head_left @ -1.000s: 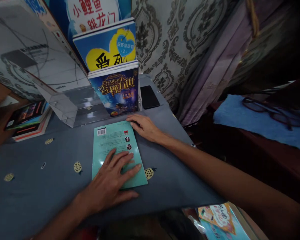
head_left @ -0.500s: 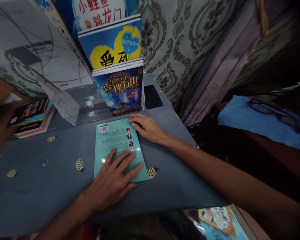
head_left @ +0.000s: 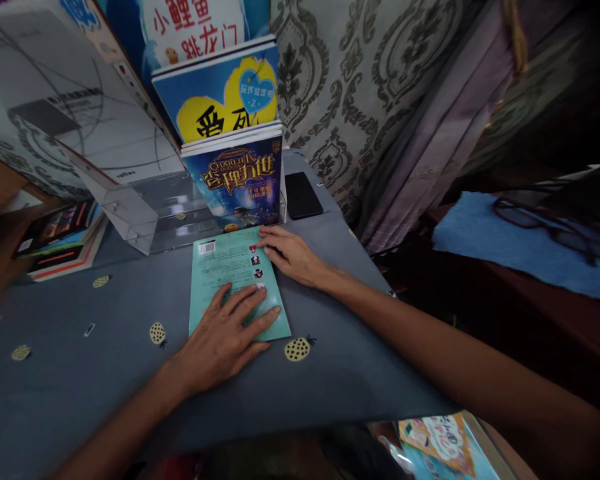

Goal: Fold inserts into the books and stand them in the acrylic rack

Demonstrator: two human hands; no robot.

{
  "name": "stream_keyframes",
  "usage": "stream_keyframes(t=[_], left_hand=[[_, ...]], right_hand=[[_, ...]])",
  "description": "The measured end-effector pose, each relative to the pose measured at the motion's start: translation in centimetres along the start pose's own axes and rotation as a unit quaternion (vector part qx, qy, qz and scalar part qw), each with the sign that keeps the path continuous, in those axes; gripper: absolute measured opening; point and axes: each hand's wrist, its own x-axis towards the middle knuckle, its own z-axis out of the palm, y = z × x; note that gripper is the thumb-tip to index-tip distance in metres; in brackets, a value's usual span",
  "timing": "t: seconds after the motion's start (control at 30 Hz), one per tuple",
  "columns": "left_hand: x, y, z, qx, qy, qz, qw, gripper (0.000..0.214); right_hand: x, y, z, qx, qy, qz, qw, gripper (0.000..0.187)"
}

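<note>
A teal book lies flat on the table, barcode at its far left corner, its far edge close against the front of the book rack. My left hand rests on its near half, fingers spread. At the far right corner, my right hand touches the cover with outstretched fingertips; the palm is on the cloth beside it. Just beyond stands a dark blue book in a clear stepped rack. Behind it rise a blue and yellow book and another blue book.
A black phone lies right of the rack. Several books are stacked at the left. Grey cloth with pineapple prints covers the table. Glasses rest on a blue cloth at the right. More books sit below the front edge.
The teal book has slid away from me, up to the rack's front. My left hand has moved forward with it, while my right hand stays at the far right corner.
</note>
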Motion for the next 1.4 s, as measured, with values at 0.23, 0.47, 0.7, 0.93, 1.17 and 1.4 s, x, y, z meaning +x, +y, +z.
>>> stream_keyframes(t=[0.23,0.47,0.7,0.93,1.17,1.4], left_hand=[[0.1,-0.4,-0.3,-0.030,-0.002,-0.004,1.000,0.048],[1.6,-2.3,0.0,-0.096,0.045,-0.048,0.993,0.040],[2.0,-2.2,0.4,-0.104,0.068,-0.036,0.992,0.037],[0.5,0.1,-0.7,-0.111,0.041,0.013,0.993,0.040],[-0.4,2.2,-0.3,-0.037,0.042,0.002,0.998,0.048],[-1.1,5.3,0.3,0.063,0.111,-0.051,0.991,0.048]], right_hand=[[0.1,-0.1,-0.2,-0.003,-0.003,0.002,1.000,0.030],[0.2,-0.2,-0.2,-0.008,-0.004,0.009,1.000,0.031],[0.2,-0.2,-0.2,-0.008,-0.006,0.008,1.000,0.032],[0.2,-0.1,-0.1,-0.007,-0.006,0.005,1.000,0.032],[0.1,0.0,-0.1,-0.005,-0.003,0.001,1.000,0.031],[-0.1,-0.3,-0.1,-0.023,-0.023,0.001,0.999,0.032]])
